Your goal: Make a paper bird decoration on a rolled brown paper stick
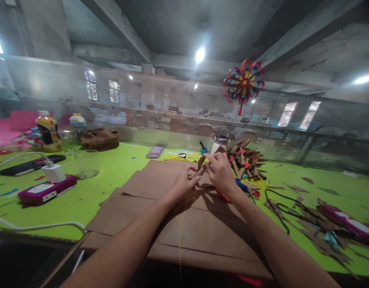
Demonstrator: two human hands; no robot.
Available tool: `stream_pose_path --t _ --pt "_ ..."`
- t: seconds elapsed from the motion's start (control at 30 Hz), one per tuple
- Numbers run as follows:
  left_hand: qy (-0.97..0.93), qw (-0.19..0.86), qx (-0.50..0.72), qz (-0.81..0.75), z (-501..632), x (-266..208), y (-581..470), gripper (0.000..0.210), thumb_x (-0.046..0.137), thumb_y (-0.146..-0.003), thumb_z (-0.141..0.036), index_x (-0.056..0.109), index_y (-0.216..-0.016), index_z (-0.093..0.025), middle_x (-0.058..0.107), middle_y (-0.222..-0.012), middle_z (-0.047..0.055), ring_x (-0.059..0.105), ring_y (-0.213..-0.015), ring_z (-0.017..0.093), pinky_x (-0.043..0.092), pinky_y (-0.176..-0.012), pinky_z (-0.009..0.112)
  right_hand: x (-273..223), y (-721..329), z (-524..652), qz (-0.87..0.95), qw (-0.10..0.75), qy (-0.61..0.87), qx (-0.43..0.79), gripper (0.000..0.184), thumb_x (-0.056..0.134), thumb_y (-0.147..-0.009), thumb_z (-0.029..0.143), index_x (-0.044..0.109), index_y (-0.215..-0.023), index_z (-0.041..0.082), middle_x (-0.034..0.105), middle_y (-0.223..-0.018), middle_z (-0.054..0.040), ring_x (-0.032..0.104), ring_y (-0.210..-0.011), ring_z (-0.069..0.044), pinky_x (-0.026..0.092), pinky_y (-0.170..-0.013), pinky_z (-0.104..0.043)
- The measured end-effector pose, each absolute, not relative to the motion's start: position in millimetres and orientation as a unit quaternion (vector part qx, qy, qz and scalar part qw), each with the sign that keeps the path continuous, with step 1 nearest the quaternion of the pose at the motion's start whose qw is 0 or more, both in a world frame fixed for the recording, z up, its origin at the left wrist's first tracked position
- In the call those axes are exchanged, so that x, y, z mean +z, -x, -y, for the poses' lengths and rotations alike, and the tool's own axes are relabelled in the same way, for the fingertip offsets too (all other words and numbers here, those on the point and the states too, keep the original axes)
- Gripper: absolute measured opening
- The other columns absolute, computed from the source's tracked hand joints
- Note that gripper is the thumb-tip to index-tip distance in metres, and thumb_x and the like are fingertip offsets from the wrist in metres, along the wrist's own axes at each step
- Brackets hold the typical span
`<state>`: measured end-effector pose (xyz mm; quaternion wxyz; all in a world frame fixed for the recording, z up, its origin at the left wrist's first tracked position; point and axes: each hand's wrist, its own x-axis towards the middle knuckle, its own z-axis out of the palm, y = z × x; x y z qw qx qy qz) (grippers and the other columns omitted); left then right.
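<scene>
A small rolled piece of brown paper [199, 171] with a pleated, fanned top is held up above stacked brown paper sheets [160, 176]. My left hand [186, 182] is closed around its lower part. The fingers of my right hand [219, 168] pinch it from the other side, near the upper part. From beneath my left hand a thin yellow string [180, 228] trails down across the sheets. Just past my right wrist lies a blue-handled tool [241, 184], partly hidden by the forearm, with something red beneath. Exact fingertip contact is too small to make out.
Behind my right hand lies a pile of similar paper rolls [247, 160] with red bits, beside a jar [220, 143]. Black cable [280, 208], paper scraps and a purple power strip [346, 220] are right. Left are another purple power strip [49, 190], clear cup [87, 164] and yellow bottle [49, 132].
</scene>
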<state>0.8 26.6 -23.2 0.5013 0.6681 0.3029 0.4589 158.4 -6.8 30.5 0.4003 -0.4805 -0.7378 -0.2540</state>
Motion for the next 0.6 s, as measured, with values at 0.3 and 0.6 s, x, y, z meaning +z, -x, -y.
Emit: stream_pose_path --t 0.3,0.6 --pt "-0.694 0.474 0.447 -0.306 -23.2 -18.4 -2.1 0.036 0.059 -0.075 -0.036 0.045 -0.101 -0.017 0.06 -0.058 -0.003 0.049 -0.04 0.008 0.034 -0.041 0.018 32.0 -152.5 11.0 0.735 0.362 0.502 -0.275 0.034 0.042 -0.088 0.018 0.059 -0.117 0.016 0.049 -0.086 -0.0105 0.041 -0.086 -0.025 0.036 -0.076 -0.037" --pt "-0.692 0.476 0.451 -0.301 -18.2 -13.8 -2.7 0.032 0.059 -0.075 -0.03 0.044 -0.101 -0.018 0.06 -0.057 -0.003 0.051 -0.039 0.008 0.035 -0.041 0.017 30.2 -154.0 11.5 0.733 0.375 0.498 -0.272 0.031 0.042 -0.088 0.019 0.061 -0.113 0.018 0.049 -0.085 -0.0097 0.041 -0.084 -0.025 0.036 -0.074 -0.037"
